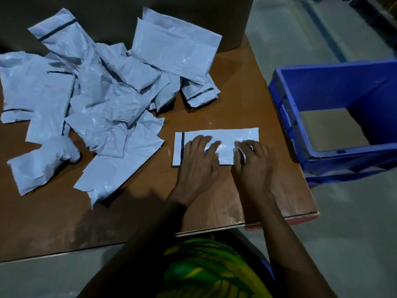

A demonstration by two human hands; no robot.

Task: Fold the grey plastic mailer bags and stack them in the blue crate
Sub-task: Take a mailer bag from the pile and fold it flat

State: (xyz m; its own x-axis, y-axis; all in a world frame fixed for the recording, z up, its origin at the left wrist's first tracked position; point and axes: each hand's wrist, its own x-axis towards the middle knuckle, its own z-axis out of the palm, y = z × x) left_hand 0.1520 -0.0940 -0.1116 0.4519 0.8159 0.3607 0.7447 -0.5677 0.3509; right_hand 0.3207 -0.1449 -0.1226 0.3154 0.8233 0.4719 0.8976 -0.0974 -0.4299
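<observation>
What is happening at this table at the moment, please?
A person is folding one grey mailer bag on the brown table. The left hand presses it flat while the right hand pinches its right edge. A heap of crumpled mailers lies to the left. No bags show yet in the blue crate at the right.

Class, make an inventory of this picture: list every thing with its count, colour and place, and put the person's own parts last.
flat mailer bag: one, grey with a dark stripe, on the table under both hands
loose mailer bags: a heap too overlapped to count, grey, left and far part of the table
crate: one, blue, right of the table, no bags seen inside
table: one, brown, centre
cardboard box: one, dark brown, behind the heap
floor: grey, around the table
garment: one, green and yellow, bottom edge
left hand: one, pressing flat on the bag
right hand: one, pinching the bag's right part
</observation>
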